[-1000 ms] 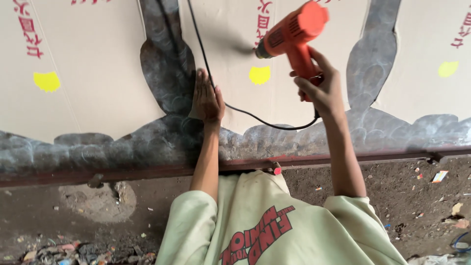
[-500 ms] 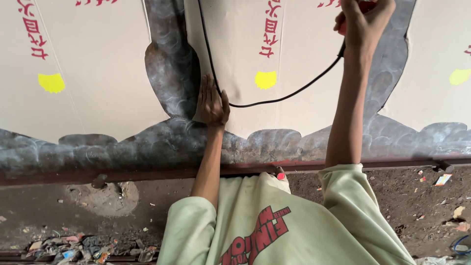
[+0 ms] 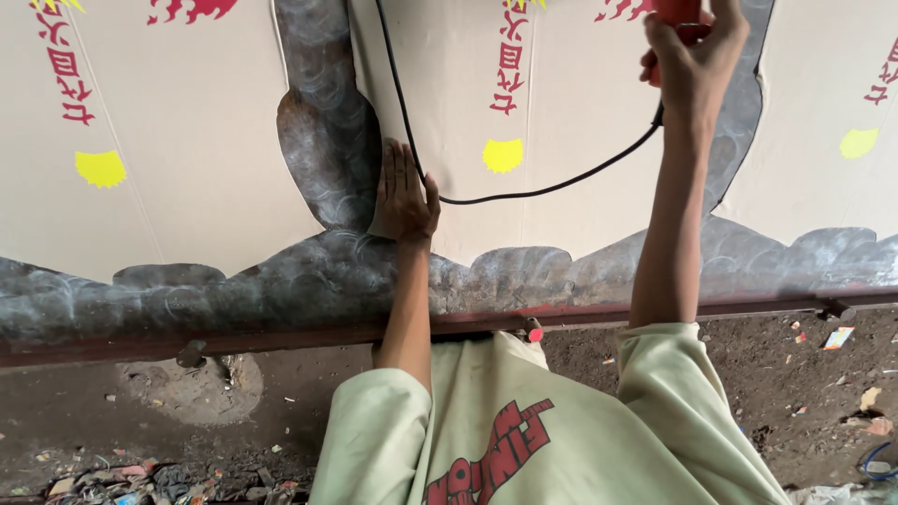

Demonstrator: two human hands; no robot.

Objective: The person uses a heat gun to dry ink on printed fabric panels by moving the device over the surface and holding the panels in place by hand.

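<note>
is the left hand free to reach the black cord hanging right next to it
Probably yes. The left hand lies flat on the cardboard sheet, holding nothing, and the black cord runs just past its fingertips with nothing between. The right hand grips the orange tool.

The left hand (image 3: 404, 194) lies flat on the lower corner of the middle cardboard sheet (image 3: 552, 140), at the edge of the grey metal strip (image 3: 323, 131) — bare cardboard spreads open to its right. A black cable (image 3: 524, 194) sags across that stretch, from the top edge down past the left fingers and up to the right hand (image 3: 690, 65), so any sideways pass over the sheet meets it. The right hand is closed around a red tool (image 3: 675, 11) at the top border. Below, the scalloped metal band (image 3: 234, 290) and the rusty rail (image 3: 711, 309) — with a small red knob (image 3: 534, 332) — close off the lower edge.
</note>
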